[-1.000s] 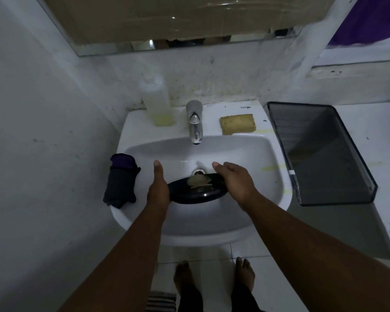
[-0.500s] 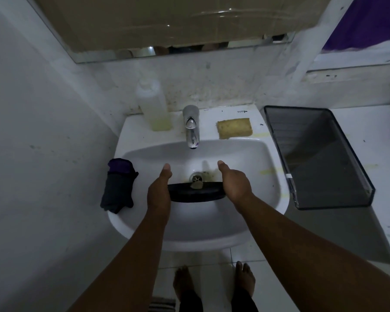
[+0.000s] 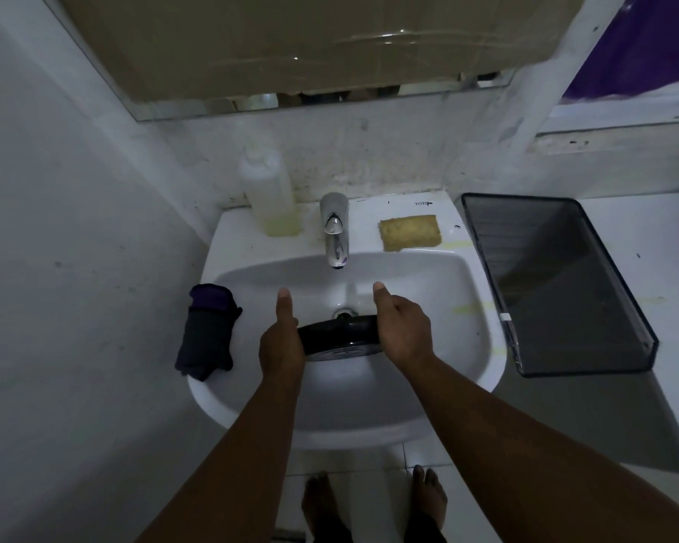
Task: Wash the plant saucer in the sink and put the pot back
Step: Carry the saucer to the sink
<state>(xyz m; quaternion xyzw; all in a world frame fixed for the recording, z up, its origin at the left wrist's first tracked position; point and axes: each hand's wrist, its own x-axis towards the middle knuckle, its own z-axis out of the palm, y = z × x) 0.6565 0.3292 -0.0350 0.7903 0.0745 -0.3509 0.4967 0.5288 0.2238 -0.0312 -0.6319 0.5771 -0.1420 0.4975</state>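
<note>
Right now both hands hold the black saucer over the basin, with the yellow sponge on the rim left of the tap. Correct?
Not quite. The head view shows the sponge right of the tap. Both hands, left and right, do hold the saucer over the basin.

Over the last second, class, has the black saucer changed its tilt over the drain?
Yes. The saucer, held by the left hand and right hand, has tipped its far rim down toward the drain, so its underside now faces the camera.

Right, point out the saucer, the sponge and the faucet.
saucer [image 3: 336, 339]: head view, on the dark underside between the two hands.
sponge [image 3: 410, 232]: head view, on the middle of its yellow top face.
faucet [image 3: 334, 233]: head view, on the chrome spout over the basin.
</note>
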